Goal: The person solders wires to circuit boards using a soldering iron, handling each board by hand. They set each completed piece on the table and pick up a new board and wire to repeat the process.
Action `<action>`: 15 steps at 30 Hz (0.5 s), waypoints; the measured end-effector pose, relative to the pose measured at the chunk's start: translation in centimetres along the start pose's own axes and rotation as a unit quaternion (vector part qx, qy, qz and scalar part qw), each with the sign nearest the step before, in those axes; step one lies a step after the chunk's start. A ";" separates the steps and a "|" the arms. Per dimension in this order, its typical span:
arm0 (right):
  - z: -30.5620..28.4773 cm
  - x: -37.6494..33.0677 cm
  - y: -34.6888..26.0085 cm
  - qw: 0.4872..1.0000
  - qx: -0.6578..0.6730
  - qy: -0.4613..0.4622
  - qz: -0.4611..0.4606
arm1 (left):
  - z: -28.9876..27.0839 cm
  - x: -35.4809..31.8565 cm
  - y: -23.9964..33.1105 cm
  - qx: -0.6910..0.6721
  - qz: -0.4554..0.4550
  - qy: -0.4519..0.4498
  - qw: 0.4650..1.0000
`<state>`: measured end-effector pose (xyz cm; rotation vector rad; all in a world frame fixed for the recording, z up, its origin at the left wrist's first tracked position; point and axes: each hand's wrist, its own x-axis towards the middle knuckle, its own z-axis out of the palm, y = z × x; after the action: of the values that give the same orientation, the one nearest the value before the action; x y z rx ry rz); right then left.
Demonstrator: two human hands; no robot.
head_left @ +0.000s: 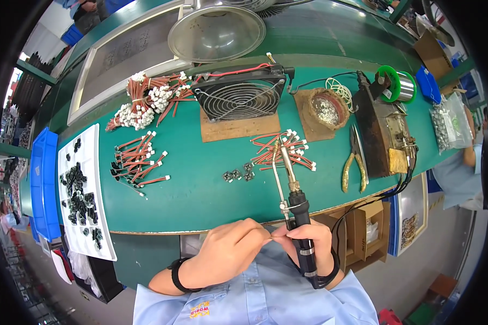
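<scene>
My right hand (315, 242) is wrapped round the black handle of a soldering iron (300, 208), whose metal tip and thin solder feed tube point away from me. My left hand (234, 250) is closed in a pinch close to the right thumb and fingertips; what lies between the fingers is too small to make out. Beyond the iron's tip is a bunch of red-and-black wire leads with white connectors (303, 157). Several small dark square components (238, 174) lie to its left. Another group of wire leads (143, 157) is spread farther left.
A white tray (104, 216) of small dark parts and a blue bin (43, 184) stand left. Behind are bundled wires (146, 100), a fan (241, 96), a lamp shade (217, 35) and a round tin (331, 111). Right are pliers (354, 162), a solder spool (405, 86) and a soldering station (382, 130).
</scene>
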<state>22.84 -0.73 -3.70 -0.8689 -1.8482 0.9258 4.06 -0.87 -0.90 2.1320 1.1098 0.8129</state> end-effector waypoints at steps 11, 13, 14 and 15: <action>-0.4 -0.4 1.7 0.983 0.062 0.157 0.077 | -2.1 3.2 -2.8 0.232 -0.044 -0.085 0.968; -0.6 -0.9 1.8 0.984 0.058 0.151 0.073 | -2.1 3.3 -2.9 0.249 -0.033 -0.118 0.961; -0.6 -1.3 1.8 0.985 0.050 0.146 0.075 | -2.1 3.1 -2.5 0.232 -0.051 -0.136 0.962; -0.7 -1.5 1.9 0.986 0.042 0.141 0.077 | -2.0 2.8 -2.2 0.213 -0.070 -0.155 0.962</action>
<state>24.38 -0.90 -5.65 -1.0434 -1.5069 0.9175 2.80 2.99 -0.55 2.3842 1.3325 0.1679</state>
